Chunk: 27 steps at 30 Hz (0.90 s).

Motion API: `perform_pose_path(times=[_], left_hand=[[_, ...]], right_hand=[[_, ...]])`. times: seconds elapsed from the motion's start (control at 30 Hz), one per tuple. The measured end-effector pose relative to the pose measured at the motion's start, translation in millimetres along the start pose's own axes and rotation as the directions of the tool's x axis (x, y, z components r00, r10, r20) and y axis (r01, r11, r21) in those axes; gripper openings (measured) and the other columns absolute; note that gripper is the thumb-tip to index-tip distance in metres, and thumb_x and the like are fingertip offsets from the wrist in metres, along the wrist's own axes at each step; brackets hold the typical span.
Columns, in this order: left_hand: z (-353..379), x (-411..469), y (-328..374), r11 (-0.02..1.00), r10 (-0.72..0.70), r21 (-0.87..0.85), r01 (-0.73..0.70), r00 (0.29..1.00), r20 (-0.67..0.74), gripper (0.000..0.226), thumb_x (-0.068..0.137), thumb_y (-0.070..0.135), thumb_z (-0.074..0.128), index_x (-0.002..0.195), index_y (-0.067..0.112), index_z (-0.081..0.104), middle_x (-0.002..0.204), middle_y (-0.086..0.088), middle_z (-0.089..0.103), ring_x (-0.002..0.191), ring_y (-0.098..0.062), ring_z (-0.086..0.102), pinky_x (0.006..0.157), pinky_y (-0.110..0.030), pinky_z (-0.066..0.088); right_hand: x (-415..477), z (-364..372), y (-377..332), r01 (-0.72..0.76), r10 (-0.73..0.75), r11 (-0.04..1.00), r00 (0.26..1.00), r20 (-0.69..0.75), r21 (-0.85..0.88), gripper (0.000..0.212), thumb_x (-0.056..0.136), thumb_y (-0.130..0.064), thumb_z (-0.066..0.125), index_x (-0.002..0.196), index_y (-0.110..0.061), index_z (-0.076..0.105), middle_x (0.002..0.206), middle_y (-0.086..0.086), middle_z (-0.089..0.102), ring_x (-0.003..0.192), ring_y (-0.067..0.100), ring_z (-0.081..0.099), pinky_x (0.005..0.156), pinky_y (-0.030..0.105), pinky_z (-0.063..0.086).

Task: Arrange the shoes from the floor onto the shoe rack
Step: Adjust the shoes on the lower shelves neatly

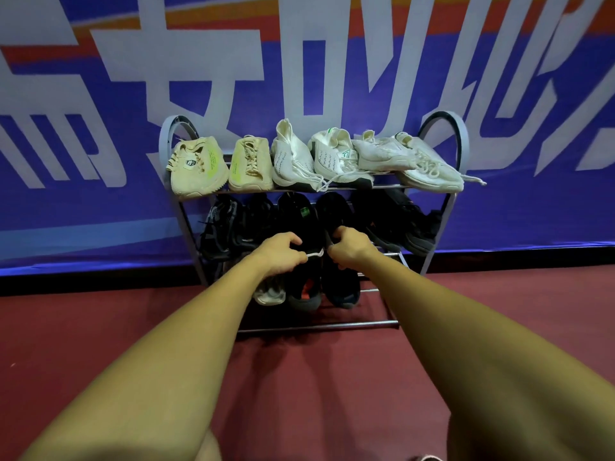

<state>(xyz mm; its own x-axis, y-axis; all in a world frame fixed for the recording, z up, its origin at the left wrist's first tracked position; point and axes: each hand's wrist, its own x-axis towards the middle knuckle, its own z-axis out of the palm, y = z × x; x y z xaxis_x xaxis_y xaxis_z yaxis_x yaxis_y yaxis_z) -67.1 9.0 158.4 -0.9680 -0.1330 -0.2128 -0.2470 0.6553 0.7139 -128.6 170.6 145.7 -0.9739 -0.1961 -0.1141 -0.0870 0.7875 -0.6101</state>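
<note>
Nearly done, judging by the bare floor [100, 327]: black shoes [301, 224] on the shoe rack [442, 207] middle shelf, clamped at the heels by left hand [283, 252] and right hand [347, 247] fingers, pale pairs [253, 164] above, three shoes below.

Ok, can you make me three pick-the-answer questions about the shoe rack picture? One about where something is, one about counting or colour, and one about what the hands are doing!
1. Where are the white and cream shoes?
A. Top shelf
B. Floor
C. Bottom shelf

2. How many shoes sit on the top shelf?
A. Three
B. Six
C. Nine

3. What are the hands doing?
A. Resting on the floor
B. Waving
C. Gripping black shoes

Answers:
1 A: the pale shoes line the top shelf of the shoe rack.
2 B: six sit side by side.
3 C: the left hand and right hand each close on a black shoe at the middle shelf.
</note>
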Motion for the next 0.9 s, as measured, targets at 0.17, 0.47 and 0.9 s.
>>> perform_pose_path(times=[0.17,0.47,0.9], left_hand=[[11,5,7,0.993,0.016,0.117,-0.020,0.999,0.038,0.053,0.084,0.028,0.069,0.134,0.021,0.054,0.116,-0.010,0.066,0.091,-0.022,0.063,0.077,-0.027,0.047],[16,25,10,0.992,-0.050,0.114,0.044,0.997,0.050,0.041,0.086,0.019,0.064,0.125,0.008,0.061,0.100,-0.009,0.070,0.091,-0.021,0.065,0.086,-0.030,0.050],[22,-1,18,1.000,0.000,-0.001,0.000,0.998,0.061,0.039,0.099,0.016,0.047,0.137,0.015,0.049,0.088,-0.004,0.058,0.079,-0.019,0.055,0.060,-0.026,0.041]], right_hand=[[1,-5,26,-0.109,0.103,0.992,0.991,0.084,0.065,0.062,0.087,-0.055,0.059,0.137,-0.020,0.042,0.116,0.016,0.063,0.079,0.029,0.072,0.060,0.036,0.061],[32,4,30,-0.334,0.322,0.696,0.936,0.140,0.635,0.009,0.100,-0.021,0.053,0.107,-0.018,0.049,0.089,0.009,0.052,0.065,0.016,0.050,0.043,0.021,0.039],[3,-28,7,-0.486,0.218,0.296,0.873,0.437,0.823,0.014,0.096,-0.012,0.049,0.082,-0.012,0.048,0.060,0.005,0.052,0.034,0.005,0.034,0.035,0.013,0.025]])
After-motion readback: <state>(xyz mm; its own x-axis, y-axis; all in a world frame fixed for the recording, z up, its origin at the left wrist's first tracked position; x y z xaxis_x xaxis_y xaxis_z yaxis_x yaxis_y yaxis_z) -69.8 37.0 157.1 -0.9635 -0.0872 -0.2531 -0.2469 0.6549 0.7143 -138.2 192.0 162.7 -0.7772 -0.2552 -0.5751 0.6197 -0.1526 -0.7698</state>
